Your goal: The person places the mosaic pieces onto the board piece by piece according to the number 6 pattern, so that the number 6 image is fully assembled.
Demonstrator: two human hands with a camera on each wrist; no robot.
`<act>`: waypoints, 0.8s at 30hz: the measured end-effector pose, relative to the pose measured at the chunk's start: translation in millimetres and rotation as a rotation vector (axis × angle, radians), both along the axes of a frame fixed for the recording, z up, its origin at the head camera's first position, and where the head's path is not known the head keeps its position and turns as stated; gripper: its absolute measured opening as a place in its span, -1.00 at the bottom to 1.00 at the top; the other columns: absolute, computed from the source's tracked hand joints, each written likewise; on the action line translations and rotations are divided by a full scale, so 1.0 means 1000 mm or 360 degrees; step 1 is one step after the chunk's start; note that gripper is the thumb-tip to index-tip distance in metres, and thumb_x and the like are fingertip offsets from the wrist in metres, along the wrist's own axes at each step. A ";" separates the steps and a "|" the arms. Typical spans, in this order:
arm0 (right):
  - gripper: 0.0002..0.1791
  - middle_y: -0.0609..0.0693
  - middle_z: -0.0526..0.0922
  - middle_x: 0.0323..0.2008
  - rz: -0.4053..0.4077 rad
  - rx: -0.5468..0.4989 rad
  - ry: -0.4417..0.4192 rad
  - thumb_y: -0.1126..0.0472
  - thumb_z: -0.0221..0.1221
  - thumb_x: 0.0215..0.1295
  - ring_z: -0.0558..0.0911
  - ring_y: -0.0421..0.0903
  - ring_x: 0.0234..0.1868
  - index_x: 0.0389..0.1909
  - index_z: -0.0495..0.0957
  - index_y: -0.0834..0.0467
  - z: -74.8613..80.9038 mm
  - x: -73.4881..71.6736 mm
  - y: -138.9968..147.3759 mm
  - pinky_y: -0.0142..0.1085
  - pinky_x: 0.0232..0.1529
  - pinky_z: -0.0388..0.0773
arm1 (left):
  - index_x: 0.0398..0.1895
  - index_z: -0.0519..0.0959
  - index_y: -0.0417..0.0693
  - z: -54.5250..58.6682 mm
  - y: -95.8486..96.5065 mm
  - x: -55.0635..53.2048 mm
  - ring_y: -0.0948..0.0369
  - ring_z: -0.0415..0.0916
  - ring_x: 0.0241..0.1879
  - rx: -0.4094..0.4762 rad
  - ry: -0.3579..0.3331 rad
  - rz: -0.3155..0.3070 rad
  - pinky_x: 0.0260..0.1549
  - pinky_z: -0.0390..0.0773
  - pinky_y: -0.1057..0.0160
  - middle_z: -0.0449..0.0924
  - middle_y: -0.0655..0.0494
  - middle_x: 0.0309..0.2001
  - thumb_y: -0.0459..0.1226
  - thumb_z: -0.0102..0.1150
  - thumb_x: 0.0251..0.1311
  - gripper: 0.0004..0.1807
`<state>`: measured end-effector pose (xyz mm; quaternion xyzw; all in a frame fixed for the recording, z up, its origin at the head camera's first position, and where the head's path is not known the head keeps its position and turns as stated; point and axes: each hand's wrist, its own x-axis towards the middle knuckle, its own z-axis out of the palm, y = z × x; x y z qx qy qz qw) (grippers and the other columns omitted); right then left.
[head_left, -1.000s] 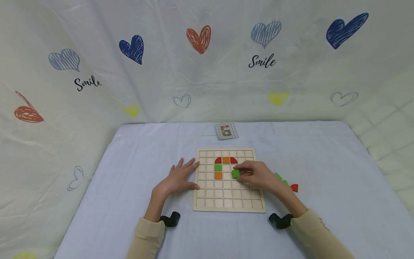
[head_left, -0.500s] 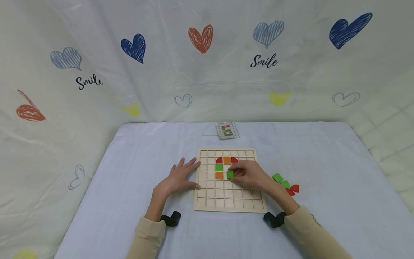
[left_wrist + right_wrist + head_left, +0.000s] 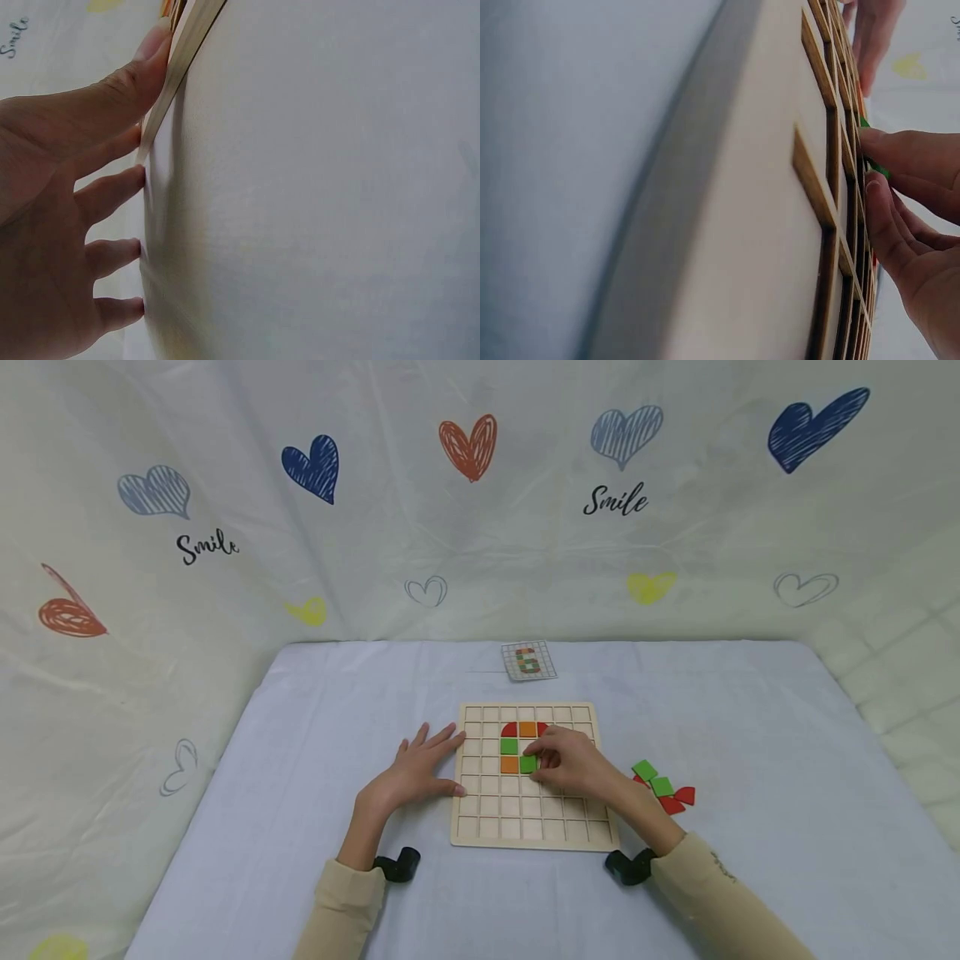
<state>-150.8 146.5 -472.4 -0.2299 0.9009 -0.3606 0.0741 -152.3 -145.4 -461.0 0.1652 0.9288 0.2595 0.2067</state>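
Note:
A wooden grid board (image 3: 480, 833) lies on the white-covered table. My right hand (image 3: 576, 766) pinches a green square tile (image 3: 527, 764) between thumb and fingers, in the cell right of an orange tile (image 3: 509, 765). Whether that tile lies fully flat cannot be told; the right wrist view shows the green piece (image 3: 881, 171) partly hidden by fingertips. Above are a green tile (image 3: 509, 746), a red rounded piece (image 3: 510, 729), an orange tile (image 3: 527, 729) and another red piece, partly covered by my hand. My left hand (image 3: 408, 775) rests with spread fingers at the board's left edge, its thumb touching the rim.
Loose green squares (image 3: 644, 770) and red pieces (image 3: 672, 805) lie in a small pile right of the board, near my right forearm. Behind the board sits a small grid card (image 3: 528, 661) with a coloured figure. A printed cloth backdrop (image 3: 360, 577) rises behind the table.
My right hand has moved left with the green tile, bringing it beside the orange tile. More of the loose pile shows now. My left hand has stayed at the board's edge.

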 end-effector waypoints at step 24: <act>-0.73 -0.05 0.66 -0.30 -0.0104 0.0008 0.0146 0.36 0.47 0.12 0.56 -0.17 -0.32 -0.13 0.75 0.19 0.005 0.018 0.032 -0.40 -0.26 0.61 | 0.61 0.22 0.09 0.003 0.002 0.001 -0.19 -0.35 0.66 0.0005 -0.0007 0.0010 0.52 -0.30 -0.40 0.01 0.07 0.66 -0.04 0.50 0.13 -0.01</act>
